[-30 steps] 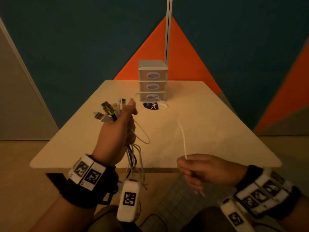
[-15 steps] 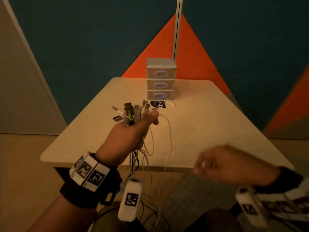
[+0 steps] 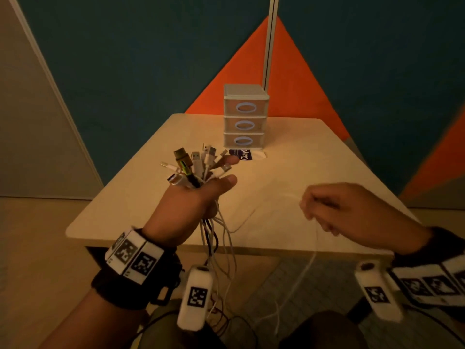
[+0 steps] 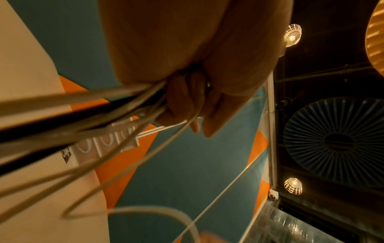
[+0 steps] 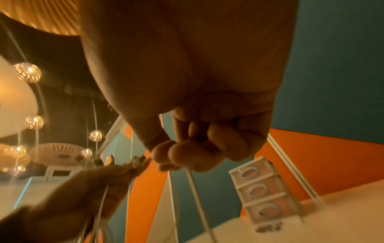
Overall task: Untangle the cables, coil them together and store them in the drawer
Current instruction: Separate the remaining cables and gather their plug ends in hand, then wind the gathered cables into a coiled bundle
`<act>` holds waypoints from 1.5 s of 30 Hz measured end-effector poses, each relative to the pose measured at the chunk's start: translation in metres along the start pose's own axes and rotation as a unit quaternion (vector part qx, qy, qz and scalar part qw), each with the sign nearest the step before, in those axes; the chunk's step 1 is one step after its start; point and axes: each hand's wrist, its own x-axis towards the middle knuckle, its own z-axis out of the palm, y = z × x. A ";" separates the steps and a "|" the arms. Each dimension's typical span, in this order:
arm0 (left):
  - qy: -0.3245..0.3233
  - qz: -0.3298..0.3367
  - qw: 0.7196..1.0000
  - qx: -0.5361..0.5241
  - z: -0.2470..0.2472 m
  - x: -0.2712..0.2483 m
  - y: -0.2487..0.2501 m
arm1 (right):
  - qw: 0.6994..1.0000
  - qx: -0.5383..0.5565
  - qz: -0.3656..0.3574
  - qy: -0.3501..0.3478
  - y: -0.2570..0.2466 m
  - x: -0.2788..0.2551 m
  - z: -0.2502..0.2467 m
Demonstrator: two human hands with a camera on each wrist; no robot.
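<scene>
My left hand [image 3: 198,197] grips a bundle of cables [image 3: 196,167] upright over the table's near left part, with several plug ends fanned out above the fist. The cords [image 3: 216,248] hang down below the fist past the table edge. In the left wrist view the curled fingers [image 4: 182,98] hold white and black cords [image 4: 83,115]. My right hand [image 3: 334,210], blurred, pinches one thin white cable [image 3: 312,263] that trails down toward the floor; the right wrist view shows the fingertips [image 5: 178,152] closed on the white cable [image 5: 197,194]. The small three-drawer unit [image 3: 245,117] stands at the table's far side, drawers shut.
A dark label card [image 3: 245,154] lies on the beige table [image 3: 302,172] just in front of the drawer unit. Teal and orange wall panels stand behind. A grey tiled mat [image 3: 314,285] covers the floor below the near table edge.
The right hand has risen and come up over the table with the thin white cable in its pinch. The left hand with its bundle has held nearly still, thumb now straighter.
</scene>
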 end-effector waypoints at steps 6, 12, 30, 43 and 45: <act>0.012 -0.034 0.991 -0.128 -0.001 0.009 0.008 | 0.968 -0.116 0.057 -0.217 0.052 -0.036 0.060; -0.015 -0.014 0.995 -0.097 0.018 0.006 0.014 | 0.943 -0.142 0.061 -0.296 0.068 -0.040 0.084; -0.051 -0.116 0.980 0.155 0.046 -0.028 0.005 | 0.942 -0.092 -0.309 0.091 -0.086 0.061 0.026; 0.023 -0.059 0.997 0.040 0.065 -0.001 -0.012 | 0.963 -0.072 -0.249 0.077 -0.076 0.078 0.033; -0.007 -0.072 0.997 -0.007 0.063 0.002 -0.008 | 0.967 -0.034 -0.245 0.063 -0.074 0.081 0.034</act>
